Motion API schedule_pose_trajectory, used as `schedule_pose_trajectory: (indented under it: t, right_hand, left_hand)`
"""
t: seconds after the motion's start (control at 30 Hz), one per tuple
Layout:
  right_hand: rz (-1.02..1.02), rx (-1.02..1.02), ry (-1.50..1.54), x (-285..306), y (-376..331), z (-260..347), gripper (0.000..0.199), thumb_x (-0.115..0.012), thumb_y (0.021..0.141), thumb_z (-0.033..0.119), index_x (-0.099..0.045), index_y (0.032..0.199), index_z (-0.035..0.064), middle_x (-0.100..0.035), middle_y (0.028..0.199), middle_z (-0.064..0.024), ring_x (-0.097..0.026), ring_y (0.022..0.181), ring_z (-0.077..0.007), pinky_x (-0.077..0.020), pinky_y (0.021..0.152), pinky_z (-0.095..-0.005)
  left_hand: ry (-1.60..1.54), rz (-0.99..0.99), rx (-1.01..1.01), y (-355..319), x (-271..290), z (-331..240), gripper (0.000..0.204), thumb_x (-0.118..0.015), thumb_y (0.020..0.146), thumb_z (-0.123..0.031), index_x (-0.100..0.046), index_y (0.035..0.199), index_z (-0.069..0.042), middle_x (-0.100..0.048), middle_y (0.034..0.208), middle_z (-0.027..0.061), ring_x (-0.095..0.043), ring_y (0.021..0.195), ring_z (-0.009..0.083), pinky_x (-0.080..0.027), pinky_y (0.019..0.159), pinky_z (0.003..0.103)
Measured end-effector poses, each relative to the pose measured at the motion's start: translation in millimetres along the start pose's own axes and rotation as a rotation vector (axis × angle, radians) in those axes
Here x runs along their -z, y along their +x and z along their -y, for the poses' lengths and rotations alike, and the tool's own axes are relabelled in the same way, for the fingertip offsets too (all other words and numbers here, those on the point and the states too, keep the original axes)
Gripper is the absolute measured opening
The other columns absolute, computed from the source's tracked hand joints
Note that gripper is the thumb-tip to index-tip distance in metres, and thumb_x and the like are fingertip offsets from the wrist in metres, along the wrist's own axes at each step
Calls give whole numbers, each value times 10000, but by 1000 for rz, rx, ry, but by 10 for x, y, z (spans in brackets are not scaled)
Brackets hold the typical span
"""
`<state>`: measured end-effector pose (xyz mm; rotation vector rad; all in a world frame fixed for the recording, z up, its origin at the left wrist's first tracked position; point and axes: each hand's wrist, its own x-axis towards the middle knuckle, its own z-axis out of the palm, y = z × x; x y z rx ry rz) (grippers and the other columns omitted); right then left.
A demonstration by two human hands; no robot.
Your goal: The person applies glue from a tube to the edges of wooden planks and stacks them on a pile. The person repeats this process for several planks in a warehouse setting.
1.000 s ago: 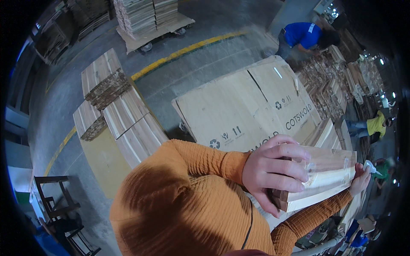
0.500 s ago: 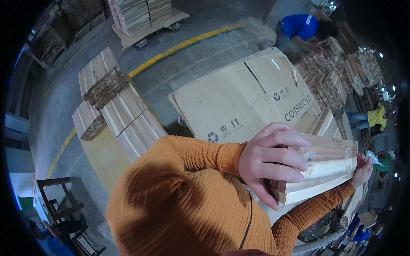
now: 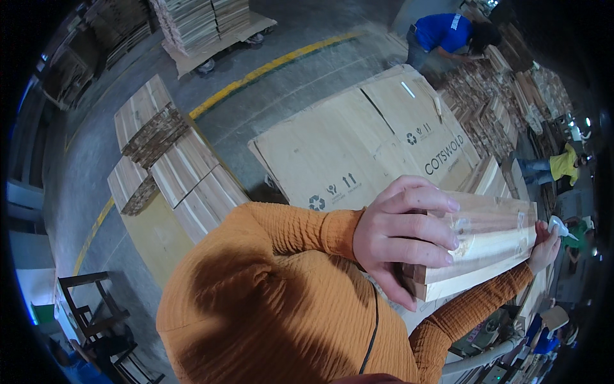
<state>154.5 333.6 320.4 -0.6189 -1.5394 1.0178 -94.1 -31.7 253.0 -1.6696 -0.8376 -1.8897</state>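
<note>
My left hand [image 3: 407, 233] grips the near end of a short stack of wooden boards [image 3: 489, 240], its fingers over the upper face and the thumb under the near corner. The boards are pale and brown with long grain, held level with each other and pointing away to the right. At their far end, my right hand [image 3: 543, 246] is closed around a small white squeeze bottle [image 3: 558, 226] with a thin nozzle pointing outward. That hand also seems to touch the boards' end; the fingers beneath are hidden.
A large flattened cardboard sheet [image 3: 358, 150] lies in front of me. Stacked wood panels [image 3: 192, 160] stand at left, and more on a wheeled trolley [image 3: 185, 61] at the far left. A person in blue [image 3: 442, 35] bends over wood piles [image 3: 483, 109]. A grey hose [image 3: 486, 355] runs at lower right.
The view has shifted slightly. Both hands keep their hold, with the boards and the bottle raised a little in the picture.
</note>
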Motion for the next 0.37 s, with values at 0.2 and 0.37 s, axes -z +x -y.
schedule_pose_trajectory:
  t: [0.2, 0.37]
  right_hand:
    - [-8, -16, -15, 4, 12, 0, 238, -512, 901, 181, -473, 948, -49, -622, 790, -180, -642, 746, -266, -543, 743, -360]
    - [4, -13, -11, 16, 31, -16, 241, -517, 899, 182, -470, 969, -43, -626, 792, -175, -643, 741, -264, -543, 732, -354]
  left_hand:
    - [5, -10, 2, -10, -18, -1, 555, -636, 650, -585, -611, 939, -111, -586, 1001, 41, -510, 1009, 325, -347, 827, 461]
    - [8, -24, -10, -13, -30, 7, 559, -632, 652, -589, -612, 940, -111, -586, 1003, 40, -509, 1012, 321, -347, 828, 461]
